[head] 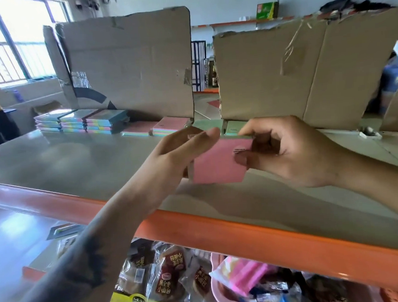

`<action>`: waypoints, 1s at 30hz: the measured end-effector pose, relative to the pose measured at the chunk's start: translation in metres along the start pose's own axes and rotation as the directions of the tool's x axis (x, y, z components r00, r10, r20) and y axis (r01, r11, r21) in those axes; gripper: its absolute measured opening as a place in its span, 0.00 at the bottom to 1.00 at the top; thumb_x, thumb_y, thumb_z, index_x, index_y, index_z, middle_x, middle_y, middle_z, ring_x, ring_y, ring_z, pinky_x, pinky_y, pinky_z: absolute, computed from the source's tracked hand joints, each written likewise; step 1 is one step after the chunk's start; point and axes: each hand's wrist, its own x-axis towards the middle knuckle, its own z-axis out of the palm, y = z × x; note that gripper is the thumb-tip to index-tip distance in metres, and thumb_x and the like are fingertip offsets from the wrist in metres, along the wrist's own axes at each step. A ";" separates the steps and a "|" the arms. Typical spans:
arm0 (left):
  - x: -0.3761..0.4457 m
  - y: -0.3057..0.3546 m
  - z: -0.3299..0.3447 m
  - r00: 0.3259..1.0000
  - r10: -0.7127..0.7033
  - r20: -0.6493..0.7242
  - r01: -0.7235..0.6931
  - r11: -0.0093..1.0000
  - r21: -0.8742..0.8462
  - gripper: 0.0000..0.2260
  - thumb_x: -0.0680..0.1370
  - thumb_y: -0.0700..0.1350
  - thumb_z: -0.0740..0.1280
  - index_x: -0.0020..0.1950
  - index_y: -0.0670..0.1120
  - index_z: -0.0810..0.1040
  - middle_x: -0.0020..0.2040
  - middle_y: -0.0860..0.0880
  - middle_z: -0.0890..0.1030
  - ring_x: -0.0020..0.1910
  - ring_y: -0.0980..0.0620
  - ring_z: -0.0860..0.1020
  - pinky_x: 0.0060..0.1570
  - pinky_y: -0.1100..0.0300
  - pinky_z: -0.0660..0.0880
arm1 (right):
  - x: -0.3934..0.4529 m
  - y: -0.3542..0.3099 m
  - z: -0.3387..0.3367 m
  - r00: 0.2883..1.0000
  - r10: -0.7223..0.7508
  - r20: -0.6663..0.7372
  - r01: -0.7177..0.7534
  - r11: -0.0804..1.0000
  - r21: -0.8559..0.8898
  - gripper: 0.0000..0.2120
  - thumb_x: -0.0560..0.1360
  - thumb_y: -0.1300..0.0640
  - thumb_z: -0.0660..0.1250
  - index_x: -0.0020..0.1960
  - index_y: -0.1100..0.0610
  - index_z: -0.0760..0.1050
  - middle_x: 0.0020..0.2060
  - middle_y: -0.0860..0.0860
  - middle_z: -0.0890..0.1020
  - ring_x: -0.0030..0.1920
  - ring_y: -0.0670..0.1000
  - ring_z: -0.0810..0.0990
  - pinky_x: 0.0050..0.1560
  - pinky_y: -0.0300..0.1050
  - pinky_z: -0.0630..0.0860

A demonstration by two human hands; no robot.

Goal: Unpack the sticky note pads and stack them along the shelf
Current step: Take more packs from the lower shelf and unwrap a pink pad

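the pink sticky note pad is held above the grey shelf top, near the middle of the view, its broad pink face turned up toward the camera and tilted so one corner points down toward 6 o'clock. it looks close to square, so no long axis is clear; its upper edge runs roughly from 9 to 3 o'clock, rising slightly to the right. a small dark printed mark sits near its right edge, and a thin green-grey layer shows along the top edge.

the left hand reaches in from 7 o'clock, forearm stretched across the orange shelf rim, palm turned right, thumb extended over the pad's upper left edge and fingers curled behind it, gripping the pad. the right hand comes in from 4 o'clock, wrist bent, thumb and forefinger pinched on the pad's right edge at the dark mark, other fingers curled beneath.

toward 10 o'clock, stacks of pastel pads stand at the back of the shelf, with pink-topped pads at 11 o'clock and green-topped pads just behind the hands at 12 o'clock. cardboard sheets stand upright behind them. at 6 o'clock, below the rim, lie packaged snacks and a pink basket.
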 end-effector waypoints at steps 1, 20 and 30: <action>-0.001 -0.003 -0.001 1.000 0.006 0.018 -0.006 1.000 -0.019 0.21 0.73 0.53 0.74 0.56 0.39 0.80 0.49 0.46 0.85 0.47 0.46 0.82 0.49 0.49 0.77 | 0.000 0.000 0.000 1.000 0.010 0.001 -0.010 0.998 0.055 0.07 0.77 0.50 0.74 0.50 0.53 0.80 0.40 0.56 0.84 0.41 0.58 0.82 0.46 0.61 0.77; -0.004 -0.005 -0.008 0.995 -0.025 -0.101 -0.001 0.968 -0.252 0.10 0.70 0.35 0.75 0.51 0.37 0.83 0.48 0.40 0.85 0.48 0.43 0.85 0.45 0.56 0.83 | -0.010 -0.003 0.004 0.985 -0.172 -0.033 0.155 0.945 -0.287 0.31 0.66 0.51 0.80 0.64 0.50 0.68 0.68 0.45 0.75 0.68 0.47 0.75 0.58 0.43 0.76; -0.003 -0.004 -0.013 0.989 -0.035 -0.142 -0.014 0.945 -0.328 0.23 0.68 0.39 0.76 0.62 0.39 0.79 0.51 0.39 0.85 0.46 0.44 0.84 0.48 0.50 0.82 | 0.000 -0.026 0.009 0.931 -0.358 -0.067 0.220 0.700 -0.679 0.29 0.67 0.42 0.78 0.60 0.59 0.77 0.57 0.53 0.80 0.57 0.56 0.81 0.57 0.54 0.78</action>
